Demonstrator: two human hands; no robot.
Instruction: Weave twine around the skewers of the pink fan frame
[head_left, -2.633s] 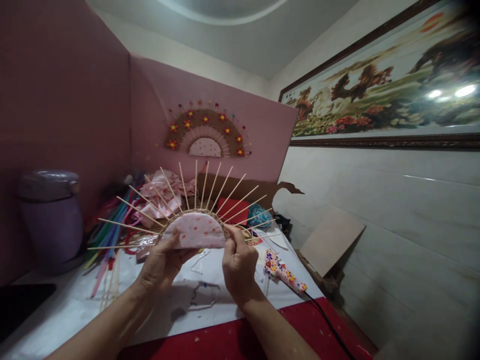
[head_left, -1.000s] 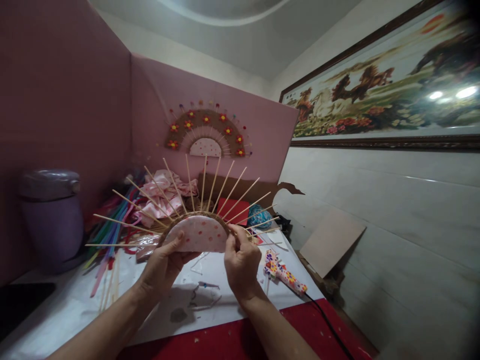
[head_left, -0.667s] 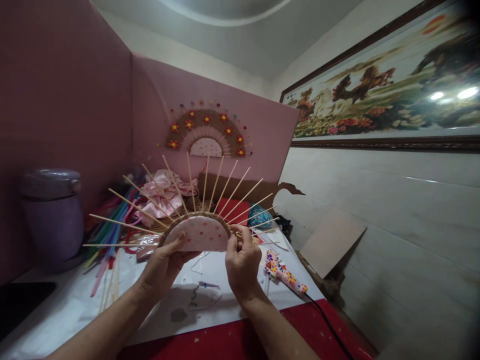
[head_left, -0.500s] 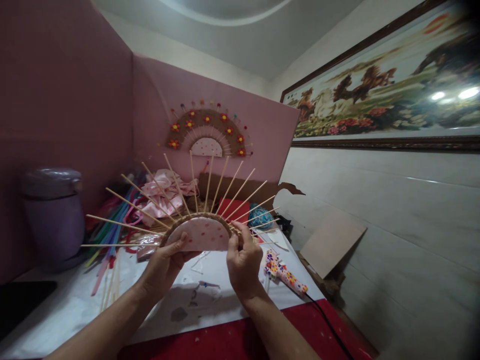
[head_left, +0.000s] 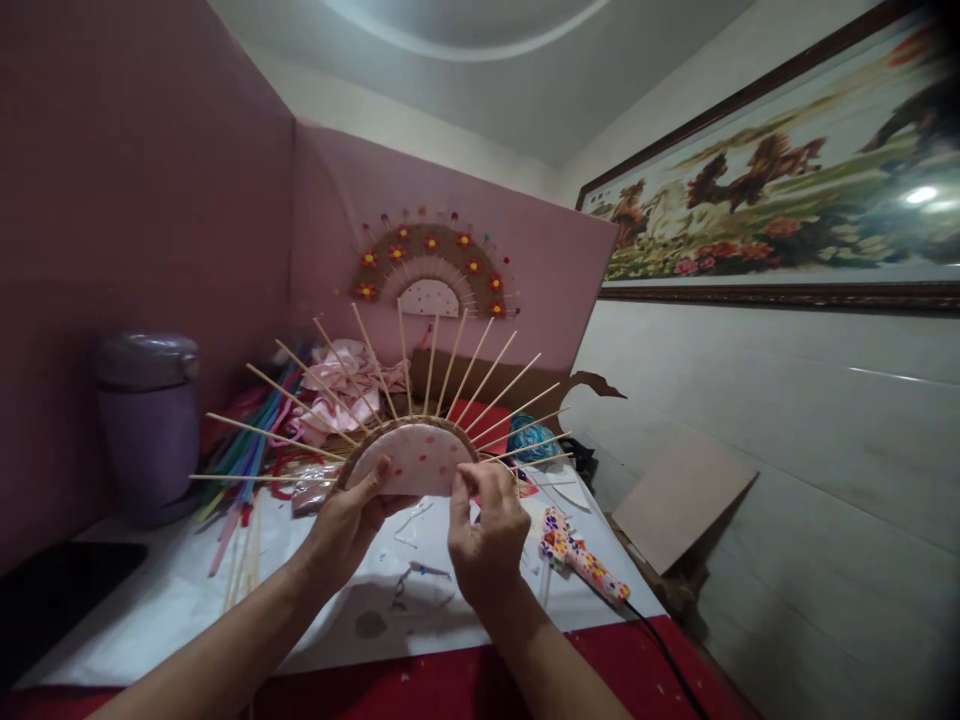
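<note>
A half-round craft piece (head_left: pixel 409 460), faced with pale pink red-dotted fabric and rimmed by brown braided cord, is held up above the table. Thin wooden sticks (head_left: pixel 444 362) fan out from its curved rim like rays. My left hand (head_left: pixel 364 515) grips its lower left, thumb across the fabric face and fingers behind. At the lower right corner, my right hand (head_left: pixel 487 515) is closed, thumb and forefinger pinched at the edge; whatever else might be between the fingertips is hidden. A flowered glue gun (head_left: pixel 581 555) lies on the table right of my right hand.
A similar finished fan decoration (head_left: pixel 431 260) hangs on the pink panel behind. At left stand a purple flask (head_left: pixel 148 430) and coloured strips (head_left: pixel 240 465). Pink fabric (head_left: pixel 341 395), blue yarn (head_left: pixel 534 437) and torn cardboard (head_left: pixel 592 382) lie at the back. The glue gun's cord (head_left: pixel 667 650) crosses the red cloth (head_left: pixel 405 690).
My right hand has slid from the rim on the right down to the lower corner, fingers now pinched. The left hand keeps its hold. The whole view has shifted slightly.
</note>
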